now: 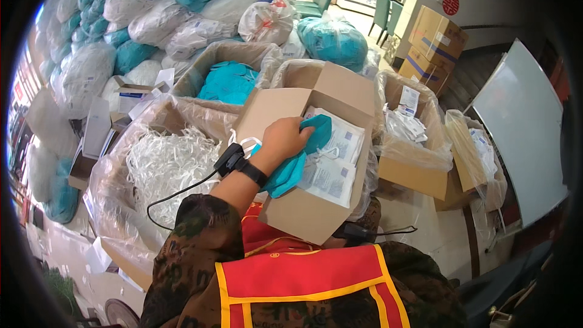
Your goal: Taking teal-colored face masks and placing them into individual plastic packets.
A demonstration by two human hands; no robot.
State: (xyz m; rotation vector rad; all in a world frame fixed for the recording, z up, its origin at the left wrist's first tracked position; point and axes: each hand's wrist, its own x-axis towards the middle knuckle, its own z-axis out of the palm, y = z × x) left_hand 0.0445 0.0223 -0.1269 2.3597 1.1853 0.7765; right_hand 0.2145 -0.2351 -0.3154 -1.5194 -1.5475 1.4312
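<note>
My left hand [284,138] is closed on a teal cloth piece [285,173] with white straps, which looks like a face mask. One part of it sticks out past my fingers and another hangs under my wrist. Both lie over an open cardboard carton [306,214], tilted in front of my lap. Inside the carton, flat white printed packets [331,176] fill the right side. My right forearm, with a black wrist device [355,232], goes beneath the carton's near right edge. The carton hides that hand and its fingers.
Plastic-lined boxes stand around me: white strips [167,170] at left, teal pieces [229,82] behind, white packets [405,123] at right. Stuffed bags [149,18] pile up at the back left. A white board [519,133] leans at right, near stacked cartons [436,42].
</note>
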